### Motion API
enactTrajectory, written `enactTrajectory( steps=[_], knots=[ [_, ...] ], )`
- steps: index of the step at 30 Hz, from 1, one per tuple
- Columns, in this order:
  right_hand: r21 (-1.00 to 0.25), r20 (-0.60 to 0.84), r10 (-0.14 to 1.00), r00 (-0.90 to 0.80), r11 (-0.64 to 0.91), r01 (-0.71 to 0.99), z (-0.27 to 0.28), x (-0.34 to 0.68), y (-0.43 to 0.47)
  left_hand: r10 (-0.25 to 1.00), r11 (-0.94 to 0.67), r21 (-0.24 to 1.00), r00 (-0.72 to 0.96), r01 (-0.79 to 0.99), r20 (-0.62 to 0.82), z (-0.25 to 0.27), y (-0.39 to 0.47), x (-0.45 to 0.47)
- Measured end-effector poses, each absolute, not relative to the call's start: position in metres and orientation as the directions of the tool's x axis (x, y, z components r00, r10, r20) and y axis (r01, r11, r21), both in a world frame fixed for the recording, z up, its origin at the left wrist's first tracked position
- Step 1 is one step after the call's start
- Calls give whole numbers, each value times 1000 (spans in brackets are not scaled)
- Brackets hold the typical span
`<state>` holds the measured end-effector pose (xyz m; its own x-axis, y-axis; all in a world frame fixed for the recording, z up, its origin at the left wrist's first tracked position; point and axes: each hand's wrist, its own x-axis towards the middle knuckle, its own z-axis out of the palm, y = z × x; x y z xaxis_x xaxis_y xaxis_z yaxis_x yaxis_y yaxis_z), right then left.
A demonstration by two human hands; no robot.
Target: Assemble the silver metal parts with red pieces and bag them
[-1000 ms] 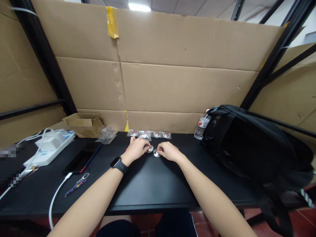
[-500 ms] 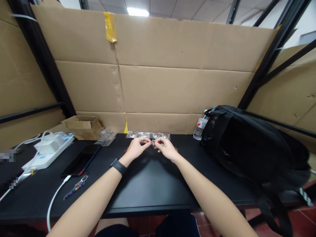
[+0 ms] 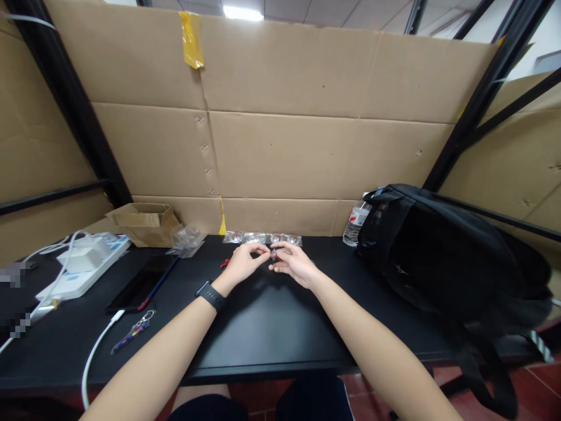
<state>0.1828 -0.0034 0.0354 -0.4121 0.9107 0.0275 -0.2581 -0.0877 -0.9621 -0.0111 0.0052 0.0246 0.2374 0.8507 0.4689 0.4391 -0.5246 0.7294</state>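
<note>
A small round silver piece with red parts [image 3: 273,255] is held up above the black table; its exact kind is too small to make out. My left hand [image 3: 246,262], with a dark watch on its wrist, pinches its left side between thumb and forefinger. Around its right side, my right hand [image 3: 294,264] has its fingers spread; whether a fingertip touches it I cannot tell. Behind the hands lies a row of silver, clear-wrapped packets [image 3: 263,237] with red bits inside. A small red thing [image 3: 225,263] lies left of my left hand, partly hidden by it.
A black backpack [image 3: 442,263] and a water bottle [image 3: 354,225] stand at the right. On the left are an open cardboard box [image 3: 151,231], a plastic bag [image 3: 187,240], a power strip [image 3: 87,272], a phone [image 3: 140,286] and a keychain [image 3: 131,336]. Cardboard [image 3: 280,158] walls the back.
My right hand's fingers have spread apart around the round silver piece, which now shows more. My left hand keeps its pinch. The view has tilted slightly.
</note>
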Motion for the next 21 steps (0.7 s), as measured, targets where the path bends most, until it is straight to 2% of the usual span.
enactTrajectory(
  steps=[7, 9, 12, 15, 17, 21],
  knots=[
    [-947, -27, 928, -372, -143, -288, 38, 186, 1, 867, -490, 702, 211, 517, 451, 26, 7, -16],
    [-949, -3, 930, -367, -119, -292, 39, 187, 1, 875, -456, 631, 186, 627, 447, 29, 6, -20],
    [-967, 48, 937, -347, -44, -253, 39, 190, 2, 884, -354, 432, 147, 830, 443, 28, 4, -28],
    [-992, 107, 951, -291, 83, -92, 38, 196, 6, 919, -261, 277, 150, 925, 364, 22, 5, -36],
    [-966, 202, 950, -239, 233, 109, 38, 203, 11, 936, -256, 227, 182, 940, 301, 17, 7, -38],
    [-697, 440, 854, -277, 520, 494, 38, 219, 21, 938, -287, 218, 228, 933, 261, 15, 9, -38]
  ],
)
